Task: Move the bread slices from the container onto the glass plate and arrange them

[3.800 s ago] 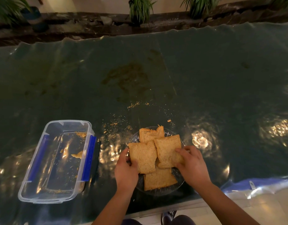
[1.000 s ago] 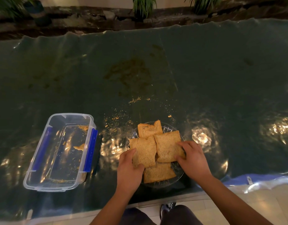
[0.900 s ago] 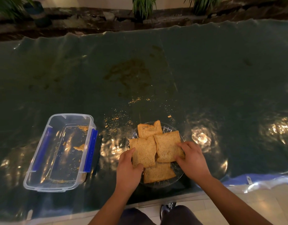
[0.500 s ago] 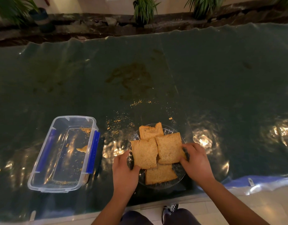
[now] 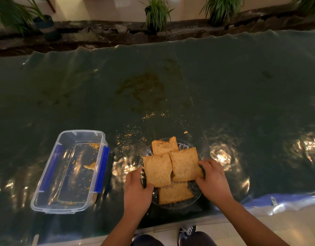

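Several brown bread slices (image 5: 171, 167) lie overlapping on the round glass plate (image 5: 192, 201) near the table's front edge. My left hand (image 5: 137, 190) curls over the plate's left rim, its thumb against the near corner of the left slice (image 5: 157, 170). On the right rim my right hand (image 5: 212, 180) is closed the same way, fingertips touching the right slice (image 5: 185, 164). To the left stands the clear container (image 5: 82, 132) with blue clips, holding only crumbs and a small bread scrap (image 5: 90, 166).
A dark green plastic-covered table (image 5: 242, 95) spreads out behind the plate, with crumbs (image 5: 133, 137) scattered just beyond it. Potted plants (image 5: 156, 13) line a ledge at the far side. My shoes (image 5: 187, 231) show below the table's edge.
My left hand has slid off the left slice onto the plate's left rim. My right hand stays at the right side. The slices have hardly shifted.
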`<state>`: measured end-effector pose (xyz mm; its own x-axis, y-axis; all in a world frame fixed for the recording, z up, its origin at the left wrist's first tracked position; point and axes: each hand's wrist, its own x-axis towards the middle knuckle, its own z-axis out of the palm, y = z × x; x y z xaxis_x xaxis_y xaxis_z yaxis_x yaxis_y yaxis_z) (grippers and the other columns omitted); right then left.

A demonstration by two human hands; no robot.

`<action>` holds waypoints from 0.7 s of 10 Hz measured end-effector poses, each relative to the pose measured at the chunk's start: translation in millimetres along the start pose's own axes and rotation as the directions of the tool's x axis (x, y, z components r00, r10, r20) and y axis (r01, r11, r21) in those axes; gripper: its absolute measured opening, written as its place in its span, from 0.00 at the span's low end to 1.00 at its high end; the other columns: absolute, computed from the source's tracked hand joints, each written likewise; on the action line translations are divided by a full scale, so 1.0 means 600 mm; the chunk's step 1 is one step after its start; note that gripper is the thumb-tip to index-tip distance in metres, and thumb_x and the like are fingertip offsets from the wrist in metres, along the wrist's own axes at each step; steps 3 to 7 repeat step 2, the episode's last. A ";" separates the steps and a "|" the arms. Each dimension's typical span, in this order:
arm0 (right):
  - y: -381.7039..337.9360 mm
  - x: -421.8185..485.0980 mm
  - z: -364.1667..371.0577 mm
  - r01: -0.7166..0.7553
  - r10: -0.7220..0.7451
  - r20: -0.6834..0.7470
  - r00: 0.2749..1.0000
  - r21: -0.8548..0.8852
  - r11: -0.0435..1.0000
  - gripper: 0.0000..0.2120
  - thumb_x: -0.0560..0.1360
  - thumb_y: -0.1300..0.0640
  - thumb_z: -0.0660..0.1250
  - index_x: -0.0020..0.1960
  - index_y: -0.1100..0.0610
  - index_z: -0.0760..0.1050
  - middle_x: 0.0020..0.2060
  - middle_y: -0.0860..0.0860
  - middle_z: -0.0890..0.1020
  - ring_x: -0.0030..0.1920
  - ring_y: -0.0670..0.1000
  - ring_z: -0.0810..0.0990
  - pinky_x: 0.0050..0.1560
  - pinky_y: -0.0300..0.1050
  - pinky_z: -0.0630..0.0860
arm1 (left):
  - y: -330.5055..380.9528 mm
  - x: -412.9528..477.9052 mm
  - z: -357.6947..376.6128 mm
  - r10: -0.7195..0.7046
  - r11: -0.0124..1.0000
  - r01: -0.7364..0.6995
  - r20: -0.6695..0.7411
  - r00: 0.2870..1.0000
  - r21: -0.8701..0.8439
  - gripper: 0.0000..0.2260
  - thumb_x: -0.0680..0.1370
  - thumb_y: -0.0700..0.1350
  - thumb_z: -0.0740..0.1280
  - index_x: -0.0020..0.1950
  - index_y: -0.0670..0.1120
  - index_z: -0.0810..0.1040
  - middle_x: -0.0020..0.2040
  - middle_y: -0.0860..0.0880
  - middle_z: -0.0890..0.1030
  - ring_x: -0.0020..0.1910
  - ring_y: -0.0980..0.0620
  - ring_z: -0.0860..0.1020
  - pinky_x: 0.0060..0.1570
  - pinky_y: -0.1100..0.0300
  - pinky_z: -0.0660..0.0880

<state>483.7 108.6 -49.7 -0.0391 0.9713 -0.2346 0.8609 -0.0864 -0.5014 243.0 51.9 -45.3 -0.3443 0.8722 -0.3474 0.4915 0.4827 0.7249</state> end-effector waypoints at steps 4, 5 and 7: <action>-0.029 0.019 -0.011 0.086 -0.086 -0.055 0.995 0.001 0.996 0.24 0.72 0.54 0.73 0.66 0.58 0.75 0.60 0.53 0.76 0.61 0.56 0.73 0.62 0.49 0.72 | 0.027 0.013 -0.015 0.139 0.973 -0.136 -0.003 0.990 0.186 0.26 0.76 0.46 0.68 0.74 0.49 0.67 0.72 0.46 0.67 0.69 0.46 0.69 0.66 0.49 0.72; -0.029 0.019 -0.011 0.086 -0.086 -0.055 0.995 0.001 0.996 0.24 0.72 0.54 0.73 0.66 0.58 0.75 0.60 0.53 0.76 0.61 0.56 0.73 0.62 0.49 0.72 | 0.027 0.013 -0.015 0.139 0.973 -0.136 -0.003 0.990 0.186 0.26 0.76 0.46 0.68 0.74 0.49 0.67 0.72 0.46 0.67 0.69 0.46 0.69 0.66 0.49 0.72; -0.029 0.019 -0.011 0.086 -0.086 -0.055 0.995 0.001 0.996 0.24 0.72 0.54 0.73 0.66 0.58 0.75 0.60 0.53 0.76 0.61 0.56 0.73 0.62 0.49 0.72 | 0.027 0.013 -0.015 0.139 0.973 -0.136 -0.003 0.990 0.186 0.26 0.76 0.46 0.68 0.74 0.49 0.67 0.72 0.46 0.67 0.69 0.46 0.69 0.66 0.49 0.72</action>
